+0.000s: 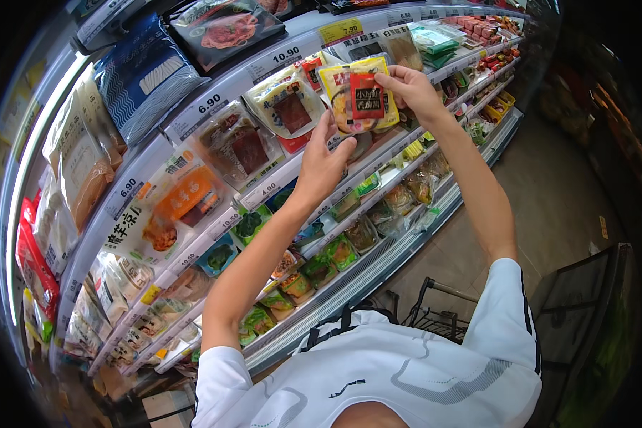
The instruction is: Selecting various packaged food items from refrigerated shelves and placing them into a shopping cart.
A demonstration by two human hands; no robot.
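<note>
My right hand [414,93] grips the upper right edge of a yellow-edged plastic food packet [338,88], with thumb and fingers on either side. A red seasoning sachet [368,96] with writing shows on the packet's front. At the packet's lower left is my left hand [321,163], thumb and fingers apart; its fingertips are close to the packet's edge, and I cannot tell if they touch it. Just left of the packet, a clear noodle pack [286,101] with a dark red sauce sachet lies on the shelf, beside another noodle pack [238,142] with a brown sachet.
Refrigerated shelves [265,195] with price strips curve around me, holding several packaged foods. A blue noodle bag [144,80] lies on the upper left shelf. Below runs a slotted air grille [377,278]. A shopping cart [444,307] stands on the tiled floor [519,187].
</note>
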